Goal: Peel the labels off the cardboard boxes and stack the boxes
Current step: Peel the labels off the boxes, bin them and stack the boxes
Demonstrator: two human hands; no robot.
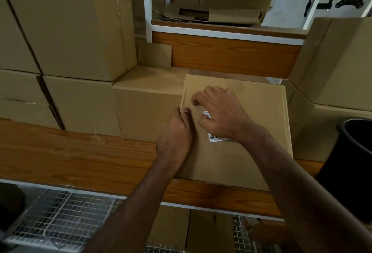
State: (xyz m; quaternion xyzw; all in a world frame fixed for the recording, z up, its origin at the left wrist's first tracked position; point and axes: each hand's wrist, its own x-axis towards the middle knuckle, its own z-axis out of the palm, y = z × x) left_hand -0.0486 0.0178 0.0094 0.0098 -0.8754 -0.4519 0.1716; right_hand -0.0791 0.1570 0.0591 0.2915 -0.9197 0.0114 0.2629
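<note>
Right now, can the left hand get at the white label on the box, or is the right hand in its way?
Probably only in part. The right hand lies over most of the label, leaving just the barcode corner showing. The left hand grips the box's left edge, close beside it, so that corner looks reachable.

Bare wooden shelf (76, 158) lies open on the left; stacked boxes (76, 55) wall the back, black bin (354, 152) blocks right.

Two hands (175, 132), roughly eight cardboard boxes (237, 132), one label (214, 137), one black bin (354, 152)
</note>
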